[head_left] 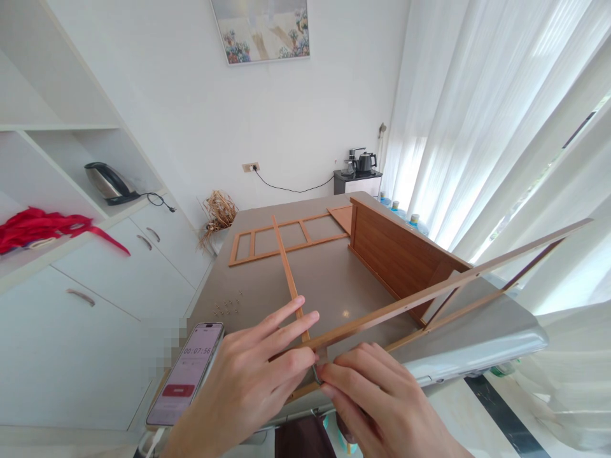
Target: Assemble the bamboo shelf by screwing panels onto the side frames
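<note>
My left hand (267, 359) lies over the near end of a long thin wooden strip (285, 261), gripping it where it meets the wooden ladder-like frame (429, 294). Its index and middle fingers reach across the strip, with the thumb side close to the joint. Just to the right, my right hand (382, 394) has its fingers pinched together at the same corner. A small dark metallic piece (316, 374) shows between the two hands, mostly hidden by the fingertips. The ladder-like frame is tilted, its far end rising toward the right.
Beyond lie a flat wooden frame (281, 240) and a brown wooden panel piece (396, 254) standing on edge on the grey table (329, 280). Several small screws (228, 305) are scattered left, near a phone (188, 372) showing a timer. White cabinets (100, 318) flank the left.
</note>
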Demonstrator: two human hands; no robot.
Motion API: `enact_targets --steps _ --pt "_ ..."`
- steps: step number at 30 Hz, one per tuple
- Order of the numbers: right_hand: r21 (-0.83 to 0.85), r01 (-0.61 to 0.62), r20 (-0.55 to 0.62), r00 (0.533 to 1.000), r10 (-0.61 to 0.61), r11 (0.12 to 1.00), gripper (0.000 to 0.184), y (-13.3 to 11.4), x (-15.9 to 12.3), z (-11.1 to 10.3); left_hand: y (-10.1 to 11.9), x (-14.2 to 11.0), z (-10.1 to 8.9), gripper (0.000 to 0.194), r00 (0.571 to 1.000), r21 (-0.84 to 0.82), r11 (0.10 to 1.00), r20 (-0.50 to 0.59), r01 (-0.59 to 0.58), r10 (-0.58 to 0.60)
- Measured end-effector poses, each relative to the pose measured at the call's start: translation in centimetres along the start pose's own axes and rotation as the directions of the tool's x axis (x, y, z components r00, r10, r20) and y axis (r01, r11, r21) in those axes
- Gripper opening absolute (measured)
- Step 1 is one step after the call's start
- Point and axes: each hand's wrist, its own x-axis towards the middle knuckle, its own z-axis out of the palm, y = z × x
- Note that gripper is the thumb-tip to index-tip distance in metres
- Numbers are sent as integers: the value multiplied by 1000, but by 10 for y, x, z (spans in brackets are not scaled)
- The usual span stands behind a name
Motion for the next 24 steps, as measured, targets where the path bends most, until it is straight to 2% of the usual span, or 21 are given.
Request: enact_targets --steps 4,11,24 --pt "107 -81 9 997 80 991 9 1 -5 11 0 0 1 18 1000 6 1000 13 13 -13" --pt "263 -222 90 975 205 939 10 -1 -8 24 1 0 1 15 999 -24 999 14 37 -37" --pt "273 -191 3 980 198 943 15 -2 -15 19 0 -3 4 16 998 -111 993 -34 45 -49"
